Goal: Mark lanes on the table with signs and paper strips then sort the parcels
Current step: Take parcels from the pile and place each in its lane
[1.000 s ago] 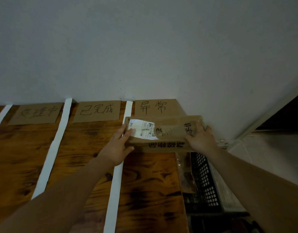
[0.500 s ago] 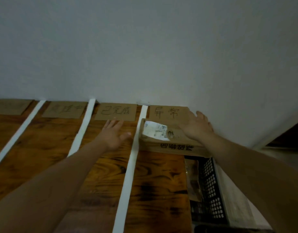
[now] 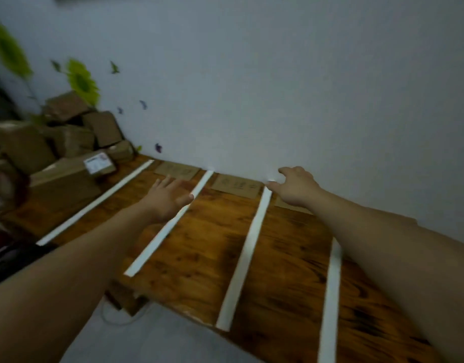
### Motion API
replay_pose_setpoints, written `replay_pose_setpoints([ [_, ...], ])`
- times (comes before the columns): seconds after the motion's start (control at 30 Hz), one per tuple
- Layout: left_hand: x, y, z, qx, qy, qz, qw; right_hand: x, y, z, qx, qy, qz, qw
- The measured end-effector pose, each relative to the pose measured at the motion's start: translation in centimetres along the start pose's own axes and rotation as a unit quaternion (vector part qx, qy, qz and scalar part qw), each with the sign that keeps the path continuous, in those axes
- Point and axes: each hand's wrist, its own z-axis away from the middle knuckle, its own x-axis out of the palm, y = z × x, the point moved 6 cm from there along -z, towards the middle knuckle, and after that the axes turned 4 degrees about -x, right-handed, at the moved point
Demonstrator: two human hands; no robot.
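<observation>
**Empty hands over marked lanes**

Nothing is grasped: the left hand [image 3: 168,197] and right hand [image 3: 296,189] are held loose-fingered above the table [image 3: 199,258]. Paper strips [image 3: 252,247] and signs [image 3: 236,185] are laid out; parcels [image 3: 66,176] are piled far left.

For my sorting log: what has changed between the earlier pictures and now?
The left hand first and then the right hand let go of the parcel, set in the rightmost lane; both now hover open and empty over the table. The view has swung left, so that parcel is out of sight and the pile of parcels shows. The paper strips and signs lie as before.
</observation>
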Motion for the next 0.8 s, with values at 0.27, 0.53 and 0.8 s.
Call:
replay_pose_setpoints([
  [0.27, -9.8, -22.2, 4.0, -0.124, 0.019, 0.024, 0.992, 7.5, -23.1, -2.1, -0.107, -0.06, -0.003, 0.992],
  [0.53, -14.4, -37.5, 2.3, -0.216, 0.056, 0.042, 0.974, 14.4, -38.7, -9.4, -0.178, -0.081, 0.01, 0.981],
  [0.8, -18.1, -50.3, -4.4, -0.275, 0.051, 0.059, 0.958, 21.7, -52.2, -19.9, -0.232, -0.118, -0.018, 0.965],
])
